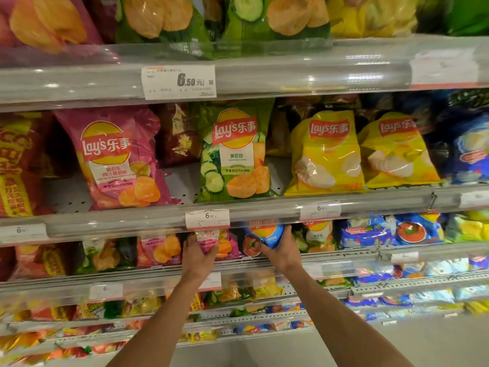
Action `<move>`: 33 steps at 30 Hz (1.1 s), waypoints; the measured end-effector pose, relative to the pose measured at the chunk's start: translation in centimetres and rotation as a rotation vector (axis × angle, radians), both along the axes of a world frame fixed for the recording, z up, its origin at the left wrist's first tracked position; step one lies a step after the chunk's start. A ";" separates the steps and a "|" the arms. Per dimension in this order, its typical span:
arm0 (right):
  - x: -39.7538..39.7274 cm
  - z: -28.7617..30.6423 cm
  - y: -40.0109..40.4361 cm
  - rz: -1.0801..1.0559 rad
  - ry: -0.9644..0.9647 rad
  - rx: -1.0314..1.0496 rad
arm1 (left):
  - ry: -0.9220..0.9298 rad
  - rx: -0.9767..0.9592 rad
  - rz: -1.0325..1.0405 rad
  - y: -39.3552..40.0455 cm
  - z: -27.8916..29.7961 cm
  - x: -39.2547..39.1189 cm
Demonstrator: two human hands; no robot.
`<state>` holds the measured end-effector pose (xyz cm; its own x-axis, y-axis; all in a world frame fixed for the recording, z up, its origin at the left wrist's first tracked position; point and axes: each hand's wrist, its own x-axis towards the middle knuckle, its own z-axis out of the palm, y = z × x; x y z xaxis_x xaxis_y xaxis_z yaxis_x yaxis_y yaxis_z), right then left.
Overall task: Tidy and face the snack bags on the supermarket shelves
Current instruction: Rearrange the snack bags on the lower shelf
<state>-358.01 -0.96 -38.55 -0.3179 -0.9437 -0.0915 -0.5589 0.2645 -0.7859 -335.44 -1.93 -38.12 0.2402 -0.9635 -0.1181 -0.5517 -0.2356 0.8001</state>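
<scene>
Grey metal shelf rails [291,75] with clear plastic label strips run across the frame in tiers. A white paper price tag reading 6.50 [179,82] sits upper centre, and a smaller white price tag [207,219] is fixed mid-frame. Pale grey floor [264,350] shows at the bottom centre.

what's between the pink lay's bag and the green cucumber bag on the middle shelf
In the head view, a dark red bag stands set back between the pink bag and the green bag, with bare shelf floor in front of it.

1 head view, close to the shelves [238,205], facing forward, tilted slightly down
</scene>
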 end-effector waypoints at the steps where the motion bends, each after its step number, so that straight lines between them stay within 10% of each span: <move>1: -0.1 0.0 0.0 0.005 -0.007 0.001 | 0.009 0.007 0.000 -0.1 0.0 0.0; 17: -2.3 -0.2 2.3 0.110 -0.069 -0.135 | -0.325 -0.359 0.100 2.6 0.5 -5.3; 27: -9.7 0.0 5.5 -0.182 0.061 -0.365 | -0.109 -0.291 -0.048 2.4 -0.1 -12.2; 33: -12.8 -0.2 2.6 -0.080 -0.009 -0.136 | 0.131 -0.056 -0.038 -0.3 -1.2 -13.7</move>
<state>-370.85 1.61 -38.78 -0.3920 -0.9194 0.0325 -0.5328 0.1981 -0.8227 -349.14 -2.27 -39.29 0.1899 -0.9775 -0.0914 -0.4495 -0.1693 0.8771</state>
